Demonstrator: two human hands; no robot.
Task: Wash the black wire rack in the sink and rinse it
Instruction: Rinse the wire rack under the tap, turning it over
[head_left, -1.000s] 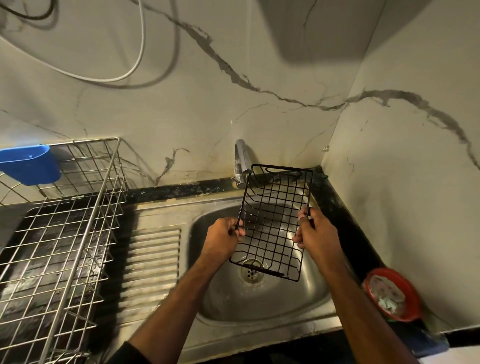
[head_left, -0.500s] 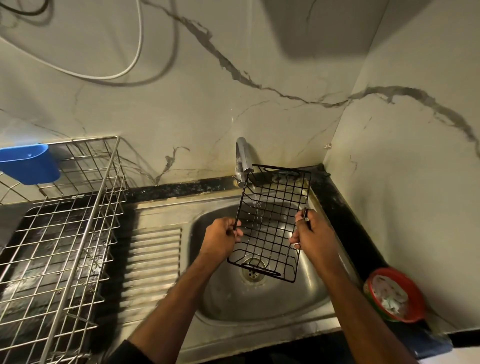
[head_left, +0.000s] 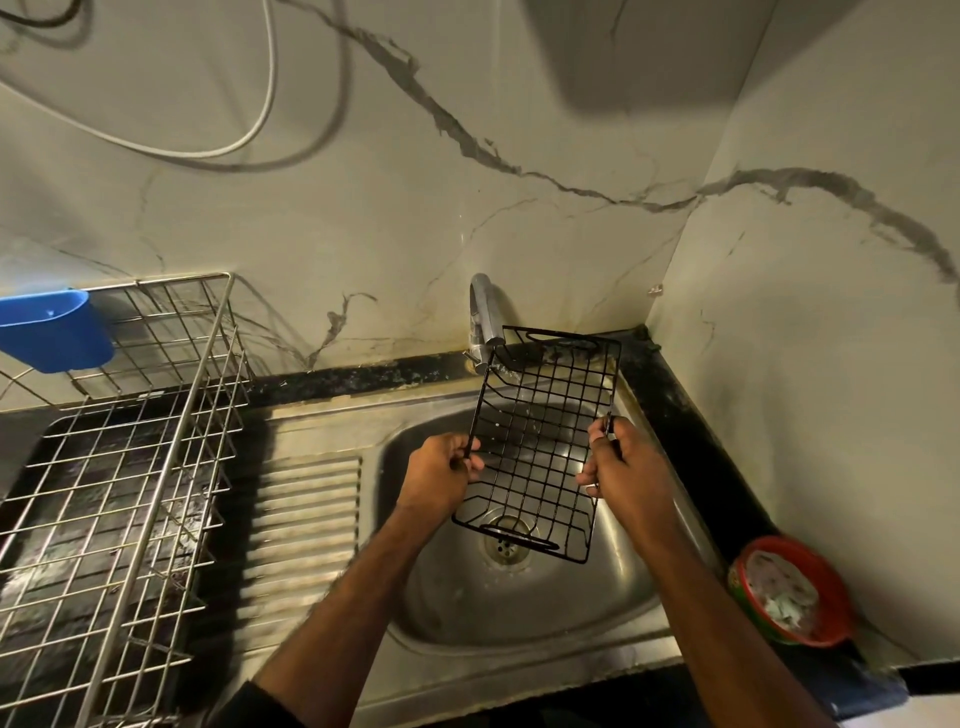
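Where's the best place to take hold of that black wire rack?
By its two long side rims, one from each side, as the left hand and right hand do now. The black wire rack is a shallow open grid, so fingers curl round the rim wire.

Rack you hold: black coated-wire rectangular rack, smooth, slightly glossy.
Sink before you: brushed stainless-steel basin, wet sheen.
Your left: silvery steel-wire drying basket; glossy blue plastic cup.

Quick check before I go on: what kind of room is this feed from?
Most likely a home kitchen's washing-up corner: a steel sink with a tap, and a wire drying basket beside it.
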